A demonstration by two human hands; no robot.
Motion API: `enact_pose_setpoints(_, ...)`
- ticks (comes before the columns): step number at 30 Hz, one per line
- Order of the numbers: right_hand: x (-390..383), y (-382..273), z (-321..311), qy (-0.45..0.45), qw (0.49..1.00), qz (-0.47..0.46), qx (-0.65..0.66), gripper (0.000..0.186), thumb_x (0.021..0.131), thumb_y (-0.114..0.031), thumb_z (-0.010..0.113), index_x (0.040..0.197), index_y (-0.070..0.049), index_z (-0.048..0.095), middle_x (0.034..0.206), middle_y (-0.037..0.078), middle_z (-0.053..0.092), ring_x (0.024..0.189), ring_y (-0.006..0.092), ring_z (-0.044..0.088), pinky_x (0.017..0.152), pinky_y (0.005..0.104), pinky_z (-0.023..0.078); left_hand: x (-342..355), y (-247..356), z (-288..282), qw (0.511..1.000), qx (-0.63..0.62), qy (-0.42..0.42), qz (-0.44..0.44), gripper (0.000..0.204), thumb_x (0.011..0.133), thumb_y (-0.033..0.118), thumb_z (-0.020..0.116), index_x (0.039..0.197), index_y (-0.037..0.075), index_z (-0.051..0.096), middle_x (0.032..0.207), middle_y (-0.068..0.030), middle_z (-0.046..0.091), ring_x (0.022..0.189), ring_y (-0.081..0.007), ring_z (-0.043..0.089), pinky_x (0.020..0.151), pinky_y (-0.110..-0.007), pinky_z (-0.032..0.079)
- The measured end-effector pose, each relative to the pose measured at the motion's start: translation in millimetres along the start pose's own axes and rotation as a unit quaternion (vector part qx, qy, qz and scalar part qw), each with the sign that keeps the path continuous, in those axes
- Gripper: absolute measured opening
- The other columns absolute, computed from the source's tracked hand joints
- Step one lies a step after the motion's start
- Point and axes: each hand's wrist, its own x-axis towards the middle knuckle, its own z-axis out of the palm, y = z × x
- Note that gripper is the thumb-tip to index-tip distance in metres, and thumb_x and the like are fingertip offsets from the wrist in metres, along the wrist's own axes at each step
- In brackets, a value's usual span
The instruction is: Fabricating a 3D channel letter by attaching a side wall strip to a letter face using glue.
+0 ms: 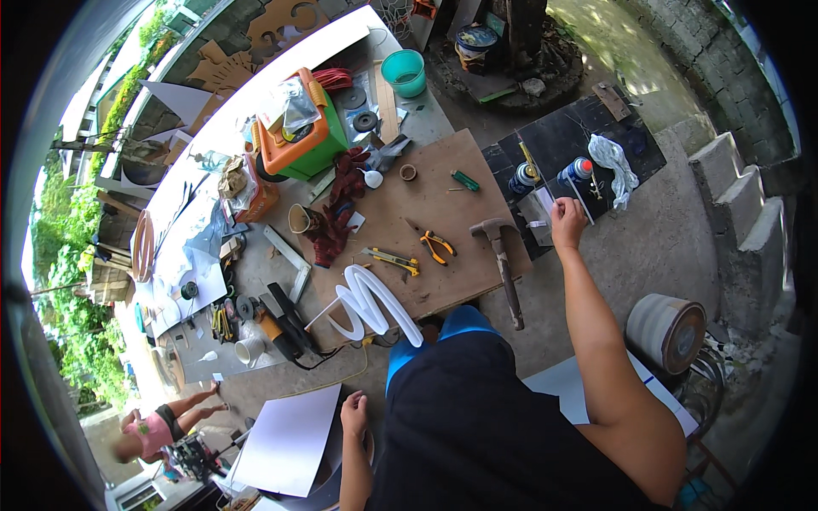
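My right hand reaches out over a low dark-topped surface, its fingers curled in. Whatever those fingers hold, if anything, is hidden. Just beyond it stands a spray can with a red top, and left of that a second blue-and-white spray can. A small grey-white panel lies beside the hand. My left hand hangs low by my side with loosely closed fingers, nothing showing in them, near a white sheet. A white curved strip shaped like a letter rests at the table's near edge.
On the brown board lie a hammer, pliers and a utility knife. An angle grinder, an orange-green toolbox and a teal bucket crowd the table. Concrete steps stand right; another person is at far left.
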Motion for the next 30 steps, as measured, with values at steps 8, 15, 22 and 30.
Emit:
enact_pose_setpoints(8,3.3,0.7,-3.1,-0.013,1.0,0.011,0.0,0.014,0.084,-0.015,0.071,0.096,-0.015,0.064,0.089,0.002,0.06,0.091,0.0263,0.061,0.075,0.0466,0.043,6.9,-4.1,3.0,1.0,-0.016,-0.003,0.001,0.034,0.093,0.023,0.067,0.12,0.002,0.069,0.107,-0.0175,0.073,0.1,-0.0259,0.07,0.089,-0.036,0.054)
enact_pose_setpoints(15,8.9,-15.2,-3.4,-0.011,1.0,-0.009,-0.012,0.026,0.08,-0.02,0.076,0.103,-0.014,0.065,0.092,0.002,0.062,0.095,0.0272,0.062,0.077,0.047,0.045,2.1,-6.6,-2.0,1.0,-0.024,0.013,-0.001,0.033,0.094,0.021,0.067,0.119,0.0,0.068,0.107,-0.0166,0.074,0.099,-0.0246,0.071,0.088,-0.034,0.055)
enact_pose_setpoints(22,14.5,-6.5,-23.9,0.065,0.994,-0.045,-0.073,0.032,0.082,-0.022,0.078,0.109,-0.011,0.066,0.102,0.009,0.064,0.098,0.0322,0.063,0.081,0.0479,0.051,5.0,7.5,14.8,1.0,0.021,0.01,-0.013,0.039,0.091,0.035,0.068,0.118,0.007,0.071,0.11,-0.0166,0.073,0.102,-0.0286,0.071,0.09,-0.039,0.055)
enact_pose_setpoints(30,-10.7,-85.4,-21.8,0.037,0.988,-0.132,0.07,0.021,0.093,-0.014,0.068,0.11,-0.003,0.063,0.105,0.016,0.063,0.099,0.0346,0.063,0.087,0.0465,0.049,17.1,2.7,55.6,0.999,0.018,0.039,-0.032,0.039,0.09,0.043,0.066,0.12,0.02,0.072,0.115,-0.0096,0.072,0.112,-0.0296,0.066,0.096,-0.046,0.052)
